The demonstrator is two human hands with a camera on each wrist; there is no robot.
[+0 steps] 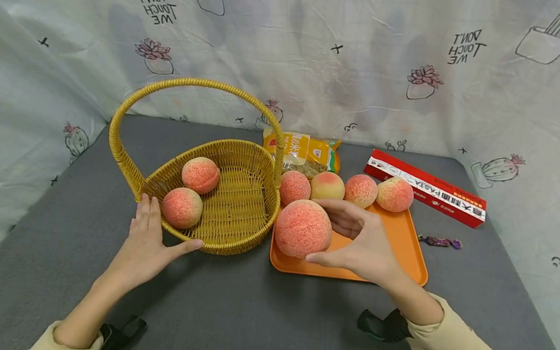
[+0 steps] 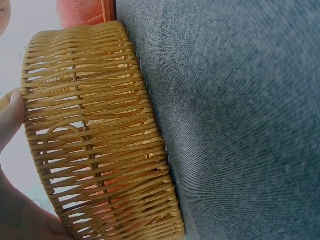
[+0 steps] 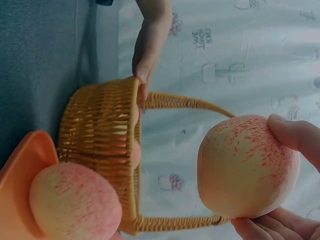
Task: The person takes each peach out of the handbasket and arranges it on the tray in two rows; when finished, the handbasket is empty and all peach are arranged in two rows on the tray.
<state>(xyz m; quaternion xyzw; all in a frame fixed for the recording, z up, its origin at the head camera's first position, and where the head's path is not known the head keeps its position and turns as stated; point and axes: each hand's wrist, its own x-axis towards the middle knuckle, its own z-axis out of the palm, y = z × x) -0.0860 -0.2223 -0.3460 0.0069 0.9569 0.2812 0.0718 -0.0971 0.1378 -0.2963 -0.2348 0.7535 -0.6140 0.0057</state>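
Note:
A woven yellow basket (image 1: 238, 193) with a tall handle holds two pink peaches (image 1: 200, 175). My left hand (image 1: 165, 231) rests on its near-left rim, fingers straight, thumb along the front wall (image 2: 100, 135). My right hand (image 1: 322, 231) grips a large peach (image 1: 300, 229) between thumb and fingers, lifted over the near-left corner of the orange tray (image 1: 403, 252). Several more peaches (image 1: 361, 190) line the tray's far edge. The right wrist view shows the held peach (image 3: 245, 167) in front of the basket (image 3: 105, 145), with another peach (image 3: 75, 200) on the tray.
A red pasta box (image 1: 426, 188) lies behind the tray at the right. Behind the basket is a yellow food packet (image 1: 304, 152). A purple wrapped sweet (image 1: 440, 242) lies right of the tray. The grey tabletop (image 1: 247, 317) is ringed by a printed cloth backdrop.

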